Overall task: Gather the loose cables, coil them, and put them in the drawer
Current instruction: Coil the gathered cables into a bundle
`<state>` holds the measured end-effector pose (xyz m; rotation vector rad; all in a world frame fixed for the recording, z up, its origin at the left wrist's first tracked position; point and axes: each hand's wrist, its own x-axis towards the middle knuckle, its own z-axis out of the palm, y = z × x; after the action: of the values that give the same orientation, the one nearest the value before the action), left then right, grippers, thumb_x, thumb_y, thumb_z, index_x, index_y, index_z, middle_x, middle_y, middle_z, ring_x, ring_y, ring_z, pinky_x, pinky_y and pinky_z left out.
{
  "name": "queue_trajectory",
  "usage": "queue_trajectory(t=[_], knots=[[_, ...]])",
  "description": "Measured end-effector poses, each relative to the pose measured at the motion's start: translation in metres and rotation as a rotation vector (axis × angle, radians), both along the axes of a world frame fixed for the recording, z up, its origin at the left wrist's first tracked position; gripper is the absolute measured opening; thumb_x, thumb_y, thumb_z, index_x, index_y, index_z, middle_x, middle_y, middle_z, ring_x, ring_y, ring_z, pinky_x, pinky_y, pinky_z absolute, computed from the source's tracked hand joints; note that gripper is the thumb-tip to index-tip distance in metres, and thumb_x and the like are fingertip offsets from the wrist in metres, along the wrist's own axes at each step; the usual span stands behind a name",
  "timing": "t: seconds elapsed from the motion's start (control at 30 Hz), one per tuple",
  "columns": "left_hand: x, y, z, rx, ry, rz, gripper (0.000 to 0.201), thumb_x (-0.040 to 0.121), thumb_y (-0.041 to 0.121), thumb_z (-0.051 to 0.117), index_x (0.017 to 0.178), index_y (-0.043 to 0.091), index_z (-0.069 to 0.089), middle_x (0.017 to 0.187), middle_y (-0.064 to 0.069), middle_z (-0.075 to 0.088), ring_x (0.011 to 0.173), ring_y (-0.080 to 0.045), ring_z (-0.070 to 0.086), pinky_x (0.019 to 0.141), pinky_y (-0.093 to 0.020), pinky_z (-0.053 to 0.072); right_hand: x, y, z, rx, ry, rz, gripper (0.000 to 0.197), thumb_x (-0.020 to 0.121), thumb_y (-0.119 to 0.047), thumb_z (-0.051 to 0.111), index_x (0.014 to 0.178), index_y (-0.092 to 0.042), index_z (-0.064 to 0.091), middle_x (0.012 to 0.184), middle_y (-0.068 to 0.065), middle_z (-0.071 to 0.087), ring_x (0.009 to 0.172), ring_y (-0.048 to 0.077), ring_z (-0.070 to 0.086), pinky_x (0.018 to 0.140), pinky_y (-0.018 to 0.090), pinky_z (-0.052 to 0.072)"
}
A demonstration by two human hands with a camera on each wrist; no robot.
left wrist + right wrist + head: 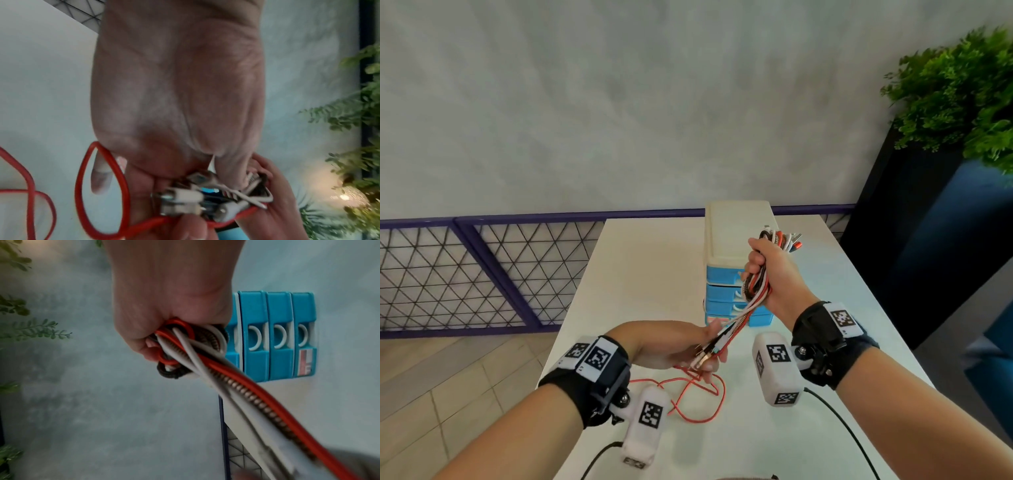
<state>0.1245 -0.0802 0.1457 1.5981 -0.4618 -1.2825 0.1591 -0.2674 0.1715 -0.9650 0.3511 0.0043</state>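
Over on the left side, past the white table (640,274), I see a purple fence w/ wire mesh (482,270) and a wood floor under it. My left hand (671,346) is low, near the table's front, palm up. Its fingers and thumb pinch the plug ends (185,201) of the cable bunch (755,294), so that hand is clamped on the plugs. In the left wrist cam I see white and silver plugs pressed under the thumb, kinda blurry. One red cable (698,397) hangs down from that hand and lies in loose loops on the table, just under the hand.

From there the bunch goes up and to the right, pulled straight btwn both hands. It has red, white, black and stripy cords.

My right hand (770,274) is higher up, in a tight fist round the folded part of the bunch. More plug ends stick out the top of the fist. Loops poke out below the fingers in the right wrist cam.

Right behind that hand stands a small drawer box (736,240) w/ a white top and four blue drawers (279,337), all pushed in. No cable is in a drawer yet.

Far right is a green plant (959,92) in a dark tall pot.
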Motion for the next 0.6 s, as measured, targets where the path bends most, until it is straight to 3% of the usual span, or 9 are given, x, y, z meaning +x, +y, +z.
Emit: queue_trajectory(t=[0.07, 0.2, 0.3, 0.4, 0.47, 0.53, 0.6], knots=[[0.0, 0.008, -0.003, -0.078, 0.098, 0.079, 0.047, 0.097, 0.051, 0.026, 0.103, 0.012, 0.051, 0.073, 0.001, 0.045, 0.076, -0.016, 0.049, 0.085, -0.028, 0.042, 0.002, -0.007, 0.0, -0.054, -0.003, -0.011, 0.028, 0.092, -0.014, 0.057, 0.07, -0.021, 0.04, 0.05, -0.006, 0.037, 0.041, 0.009, 0.039, 0.048, 0.025, 0.042], [-0.001, 0.008, -0.005, -0.113, 0.146, 0.177, 0.039, 0.102, 0.038, 0.029, 0.118, 0.007, 0.047, 0.074, 0.002, 0.044, 0.068, -0.01, 0.045, 0.07, -0.02, 0.044, -0.001, -0.012, -0.006, -0.241, 0.031, 0.01, 0.038, 0.09, -0.019, 0.058, 0.057, -0.022, 0.04, 0.048, -0.005, 0.04, 0.042, 0.01, 0.044, 0.048, 0.027, 0.043], [-0.005, 0.004, -0.006, -0.066, 0.11, 0.18, 0.025, 0.104, 0.026, 0.029, 0.106, 0.014, 0.052, 0.073, 0.006, 0.048, 0.063, -0.006, 0.044, 0.064, -0.017, 0.039, -0.003, -0.015, -0.009, -0.39, 0.014, 0.043, 0.036, 0.089, -0.018, 0.06, 0.057, -0.02, 0.043, 0.05, -0.003, 0.043, 0.045, 0.012, 0.048, 0.047, 0.025, 0.044], [-0.005, -0.001, -0.002, 0.102, -0.226, 0.178, 0.024, 0.104, 0.023, 0.03, 0.093, 0.026, 0.052, 0.073, 0.009, 0.045, 0.063, -0.004, 0.038, 0.062, -0.017, 0.033, -0.004, -0.018, -0.011, -0.656, 0.018, 0.141, 0.02, 0.085, -0.018, 0.063, 0.068, -0.015, 0.052, 0.055, 0.003, 0.055, 0.049, 0.016, 0.057, 0.053, 0.028, 0.052], [-0.003, -0.003, 0.001, 0.256, -0.55, 0.129, 0.021, 0.104, 0.026, 0.031, 0.098, 0.027, 0.052, 0.076, 0.012, 0.046, 0.067, -0.005, 0.04, 0.071, -0.025, 0.035, -0.007, -0.018, -0.009, -0.832, 0.053, 0.265, 0.015, 0.084, -0.019, 0.065, 0.074, -0.012, 0.056, 0.059, 0.006, 0.063, 0.052, 0.018, 0.063, 0.059, 0.03, 0.057], [-0.001, -0.005, 0.002, 0.443, -0.847, 0.054, 0.019, 0.104, 0.029, 0.03, 0.104, 0.028, 0.049, 0.084, 0.015, 0.054, 0.076, -0.01, 0.045, 0.083, -0.032, 0.028, -0.008, -0.019, -0.007, -0.904, 0.047, 0.406, 0.016, 0.086, -0.017, 0.065, 0.073, -0.009, 0.06, 0.063, 0.008, 0.066, 0.054, 0.016, 0.065, 0.062, 0.028, 0.059], [0.001, -0.007, 0.007, 0.527, -1.091, 0.005, 0.018, 0.103, 0.022, 0.03, 0.099, 0.029, 0.046, 0.098, 0.014, 0.062, 0.084, -0.013, 0.047, 0.078, -0.035, 0.019, -0.012, -0.018, -0.005, -0.873, 0.034, 0.545, 0.013, 0.087, -0.015, 0.066, 0.079, -0.005, 0.066, 0.071, 0.006, 0.072, 0.061, 0.015, 0.07, 0.062, 0.025, 0.058]])
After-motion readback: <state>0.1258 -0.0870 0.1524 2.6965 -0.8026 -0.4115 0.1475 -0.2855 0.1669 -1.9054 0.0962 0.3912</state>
